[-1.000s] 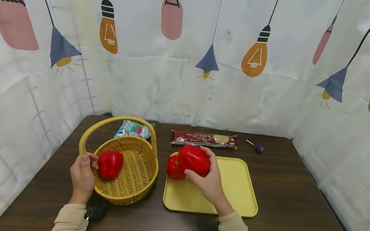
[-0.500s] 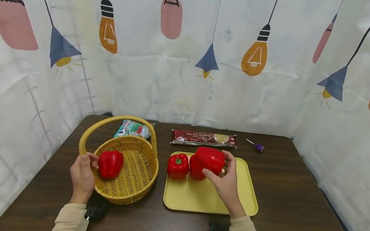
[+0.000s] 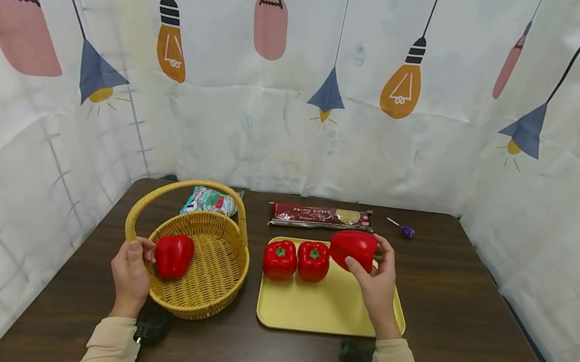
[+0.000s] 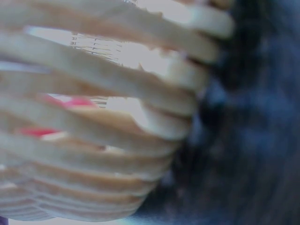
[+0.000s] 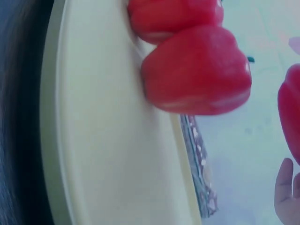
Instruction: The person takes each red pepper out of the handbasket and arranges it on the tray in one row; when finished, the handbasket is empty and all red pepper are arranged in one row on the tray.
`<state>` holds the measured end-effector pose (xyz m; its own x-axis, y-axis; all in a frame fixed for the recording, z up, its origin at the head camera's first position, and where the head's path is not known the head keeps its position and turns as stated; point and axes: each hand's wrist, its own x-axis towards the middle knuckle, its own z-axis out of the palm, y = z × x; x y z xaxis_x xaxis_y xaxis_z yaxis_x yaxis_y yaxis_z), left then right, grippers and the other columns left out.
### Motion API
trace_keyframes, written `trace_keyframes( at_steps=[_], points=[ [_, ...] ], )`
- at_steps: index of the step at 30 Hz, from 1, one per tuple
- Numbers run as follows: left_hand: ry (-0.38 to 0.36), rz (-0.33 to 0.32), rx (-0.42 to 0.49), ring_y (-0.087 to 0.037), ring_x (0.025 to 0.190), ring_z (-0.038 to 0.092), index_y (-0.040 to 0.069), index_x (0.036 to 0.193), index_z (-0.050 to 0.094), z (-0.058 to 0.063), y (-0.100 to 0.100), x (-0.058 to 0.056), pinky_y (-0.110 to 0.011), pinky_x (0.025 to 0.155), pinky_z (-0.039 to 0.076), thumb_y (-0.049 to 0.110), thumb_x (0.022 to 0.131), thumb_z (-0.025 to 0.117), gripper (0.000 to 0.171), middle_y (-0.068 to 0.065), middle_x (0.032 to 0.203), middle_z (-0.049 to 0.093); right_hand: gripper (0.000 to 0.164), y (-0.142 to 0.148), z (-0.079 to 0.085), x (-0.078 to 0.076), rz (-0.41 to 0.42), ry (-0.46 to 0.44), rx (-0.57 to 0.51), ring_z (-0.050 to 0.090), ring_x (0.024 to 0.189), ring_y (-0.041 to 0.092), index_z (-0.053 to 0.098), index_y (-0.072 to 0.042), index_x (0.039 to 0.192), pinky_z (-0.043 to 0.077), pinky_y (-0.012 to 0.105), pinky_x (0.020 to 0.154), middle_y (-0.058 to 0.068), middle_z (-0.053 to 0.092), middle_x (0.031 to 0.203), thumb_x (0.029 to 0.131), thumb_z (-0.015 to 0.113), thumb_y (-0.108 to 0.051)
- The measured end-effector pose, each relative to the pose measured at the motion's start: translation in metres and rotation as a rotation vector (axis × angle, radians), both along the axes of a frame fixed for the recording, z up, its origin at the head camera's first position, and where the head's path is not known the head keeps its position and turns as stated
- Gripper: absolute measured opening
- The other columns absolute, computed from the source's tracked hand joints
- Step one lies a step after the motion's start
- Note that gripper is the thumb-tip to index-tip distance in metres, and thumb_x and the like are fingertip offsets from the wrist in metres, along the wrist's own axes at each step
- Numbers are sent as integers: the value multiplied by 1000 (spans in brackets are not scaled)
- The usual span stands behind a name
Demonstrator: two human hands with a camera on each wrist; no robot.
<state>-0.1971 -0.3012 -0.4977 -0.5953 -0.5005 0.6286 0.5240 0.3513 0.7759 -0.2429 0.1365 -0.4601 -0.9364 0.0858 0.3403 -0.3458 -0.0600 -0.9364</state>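
Observation:
My right hand [image 3: 379, 279] grips a red bell pepper [image 3: 352, 249] by its stem end, above the right part of a yellow tray [image 3: 324, 316]. Two more red bell peppers stand side by side at the tray's left, the outer pepper [image 3: 280, 261] and the inner pepper [image 3: 313, 261], stems showing. In the right wrist view, the held pepper [image 5: 291, 112] appears at the right edge. My left hand [image 3: 131, 273] holds the yellow wicker basket [image 3: 210, 270] at its left side, where the handle meets the rim. One bell pepper [image 3: 173, 256] lies inside the basket, close to my left fingers.
Behind the basket lies a colourful snack bag [image 3: 212, 201]. A dark red spaghetti packet [image 3: 320, 217] stretches along the back of the table behind the tray. A purple lollipop [image 3: 406, 231] lies at the back right. A printed curtain [image 3: 287, 129] borders the brown table [image 3: 471, 342].
My right hand has carried its pepper rightward across the tray, uncovering the second pepper standing there. The left hand keeps its hold on the basket, which stays in place.

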Motion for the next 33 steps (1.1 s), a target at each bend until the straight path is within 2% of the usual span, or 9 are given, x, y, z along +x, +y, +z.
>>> trace_keyframes(
  at_steps=[5, 9, 13, 18, 23, 27, 33],
  points=[
    [-11, 7, -7, -13, 61, 47, -16, 88, 56, 0, -1, 0, -17, 63, 41, 18, 106, 36, 43, -14, 69, 47, 67, 8, -8, -5, -63, 8, 14, 46, 116, 25, 40, -15, 144, 52, 22, 84, 6, 45, 131, 87, 73, -6],
    [-16, 16, -12, -12, 61, 47, -16, 88, 56, 0, 0, 0, -17, 63, 41, 18, 106, 35, 43, -14, 68, 47, 71, 11, -9, -6, -82, -53, 53, 43, 120, 23, 38, -19, 147, 51, 19, 84, 6, 42, 140, 87, 74, -8],
    [-17, 18, -9, -14, 61, 46, -16, 88, 55, 1, 1, 0, -17, 63, 41, 17, 106, 35, 43, -17, 69, 46, 77, 11, -2, -2, -62, -123, 83, 40, 123, 26, 31, -14, 150, 50, 17, 83, 12, 37, 143, 86, 74, -7],
    [-17, 10, 18, -16, 61, 46, -17, 88, 56, 1, 1, 0, -18, 62, 42, 17, 106, 36, 43, -18, 69, 46, 77, 8, 9, 4, -49, -174, 137, 39, 125, 32, 28, -5, 150, 47, 14, 83, 18, 35, 146, 86, 73, -6],
    [-12, 3, 33, -15, 61, 47, -18, 89, 56, 1, 0, 0, -18, 62, 41, 19, 106, 37, 45, -16, 68, 46, 76, 12, -9, -6, -51, -197, 169, 38, 125, 31, 31, -4, 145, 46, 14, 83, 16, 36, 144, 85, 77, -11],
    [-25, 8, 34, -17, 61, 46, -19, 90, 55, 0, 0, -1, -19, 62, 41, 17, 106, 36, 43, -21, 69, 46, 77, 15, -25, -15, -69, -199, 195, 40, 124, 30, 32, -3, 142, 48, 21, 87, 16, 38, 142, 83, 79, -16],
    [-37, 16, 20, -19, 62, 46, -19, 91, 56, 0, -1, -1, -19, 62, 42, 13, 106, 35, 41, -24, 70, 45, 75, 16, -34, -18, -62, -182, 257, 42, 123, 33, 38, -4, 140, 45, 45, 99, 15, 42, 139, 80, 82, -16]
  ],
)
